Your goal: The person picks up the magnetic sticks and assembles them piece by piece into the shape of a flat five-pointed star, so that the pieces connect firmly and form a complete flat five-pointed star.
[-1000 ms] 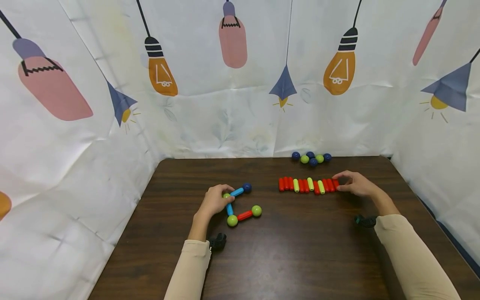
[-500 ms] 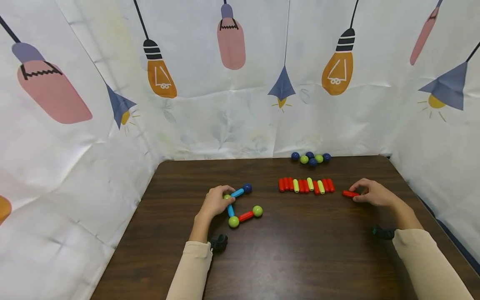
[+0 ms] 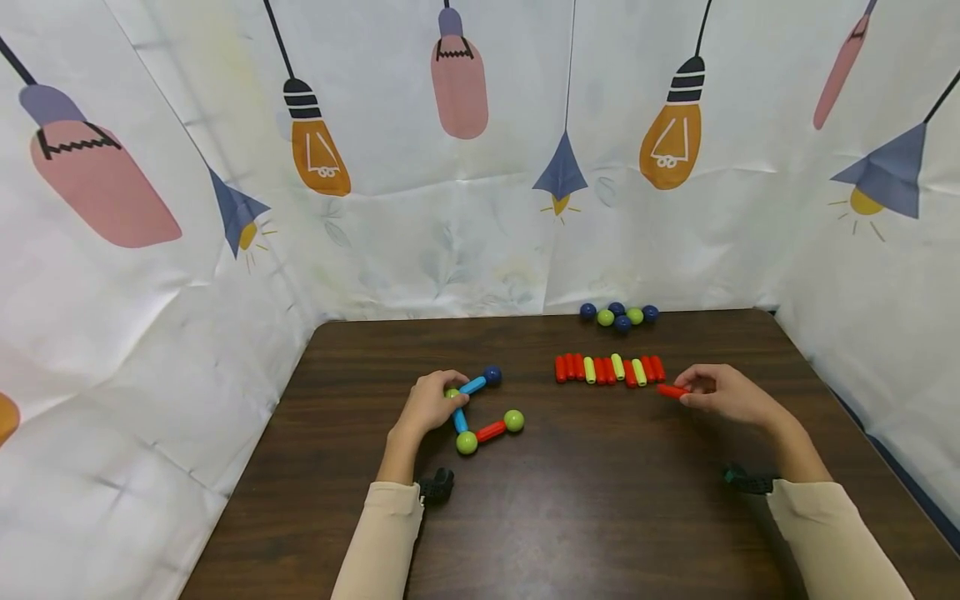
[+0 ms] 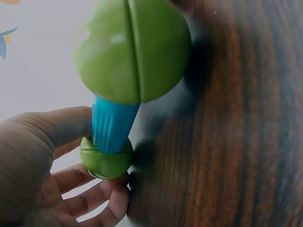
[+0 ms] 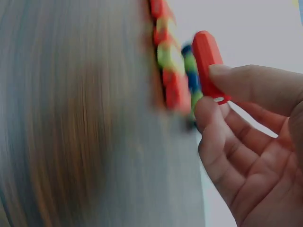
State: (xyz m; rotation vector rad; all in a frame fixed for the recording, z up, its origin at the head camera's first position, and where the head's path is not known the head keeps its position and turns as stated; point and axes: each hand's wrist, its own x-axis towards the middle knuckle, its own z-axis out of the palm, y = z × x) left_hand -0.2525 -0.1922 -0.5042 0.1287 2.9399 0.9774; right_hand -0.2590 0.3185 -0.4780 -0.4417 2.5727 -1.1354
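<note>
My left hand holds a bent chain of balls and rods on the table by its upper green ball, the thumb lying along a light blue rod. From that ball, another light blue rod leads to a dark blue ball. The lower green ball joins a red rod tipped with a third green ball. Between thumb and fingertips, my right hand pinches a loose red rod, whose end shows a small pale hole. It is just right of the rod row.
Side by side behind the middle lie several red and yellow rods. Farther back, near the table's far edge, several dark blue and green balls are grouped. A printed cloth hangs behind the dark wooden table.
My right hand took the red rod off the row's right end, drew it right, then came partway back left with it. The left hand stays on the chain, nearly still.
</note>
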